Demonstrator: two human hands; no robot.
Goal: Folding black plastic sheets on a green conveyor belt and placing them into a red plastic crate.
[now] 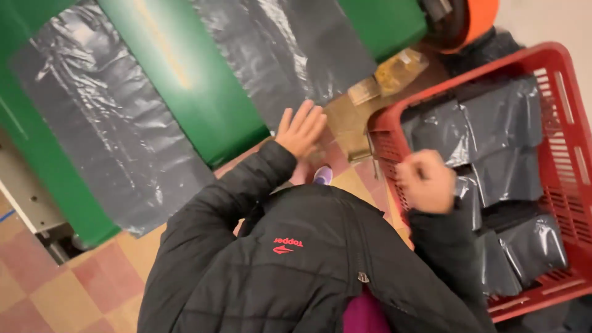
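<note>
Your left hand [301,131] lay open-fingered on the grey plastic sheet [290,55] at the green worktop's [185,80] edge, while your right hand [425,180], fisted and seemingly empty, hovered over the red crate [564,61] of grey bags [493,135].

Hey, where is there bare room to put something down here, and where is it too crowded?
Bare green table shows between the two grey plastic sheets, and again at the top right past the second sheet. The tiled floor at lower left is open. Crowded: the red crate packed with grey bags, and the cluttered gap by the left hand; the right hand hangs at the crate's rim.
</note>
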